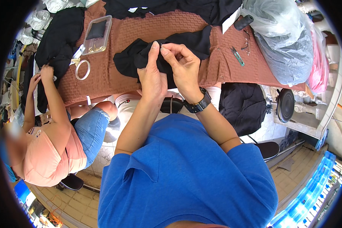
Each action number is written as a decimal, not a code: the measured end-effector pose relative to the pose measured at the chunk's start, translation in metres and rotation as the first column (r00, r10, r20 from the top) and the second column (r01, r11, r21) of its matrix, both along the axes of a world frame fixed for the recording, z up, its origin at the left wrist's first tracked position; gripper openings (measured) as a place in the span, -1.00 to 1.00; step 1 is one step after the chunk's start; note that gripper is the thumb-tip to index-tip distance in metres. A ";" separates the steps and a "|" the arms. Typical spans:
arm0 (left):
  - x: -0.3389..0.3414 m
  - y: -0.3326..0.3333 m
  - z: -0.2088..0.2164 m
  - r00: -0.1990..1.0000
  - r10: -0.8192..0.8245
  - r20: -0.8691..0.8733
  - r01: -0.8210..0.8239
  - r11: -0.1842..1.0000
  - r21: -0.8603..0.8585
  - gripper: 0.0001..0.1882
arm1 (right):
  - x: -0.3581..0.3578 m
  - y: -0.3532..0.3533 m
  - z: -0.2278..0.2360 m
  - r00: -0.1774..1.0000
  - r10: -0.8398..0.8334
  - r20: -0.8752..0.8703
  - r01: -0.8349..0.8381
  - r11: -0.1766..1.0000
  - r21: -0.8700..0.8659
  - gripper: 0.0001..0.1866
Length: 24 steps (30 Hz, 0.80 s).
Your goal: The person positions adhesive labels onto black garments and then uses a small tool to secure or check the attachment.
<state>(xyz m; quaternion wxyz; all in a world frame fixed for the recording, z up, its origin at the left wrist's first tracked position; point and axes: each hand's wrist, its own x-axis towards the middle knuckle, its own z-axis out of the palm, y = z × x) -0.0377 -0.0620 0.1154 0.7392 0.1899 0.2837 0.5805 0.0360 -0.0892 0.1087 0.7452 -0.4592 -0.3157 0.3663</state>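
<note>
- Head view: black cloth lies bunched on the brown-covered table, beneath and beyond both hands.
- Left hand: thumb raised, fingers folded, gripping a fold of it.
- Right hand: thumb and forefinger in a narrow pinch, just beside left thumb; cannot tell what lies between.
- Right of cloth: green snips, eyeglasses, black spool.
- Left: white ring, clear box.
</note>
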 end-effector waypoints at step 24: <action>0.000 0.000 -0.005 0.998 -0.021 -0.053 0.026 0.996 0.087 -0.90 | 0.000 -0.003 0.006 0.999 0.019 -0.028 -0.020 0.999 -0.042 -0.87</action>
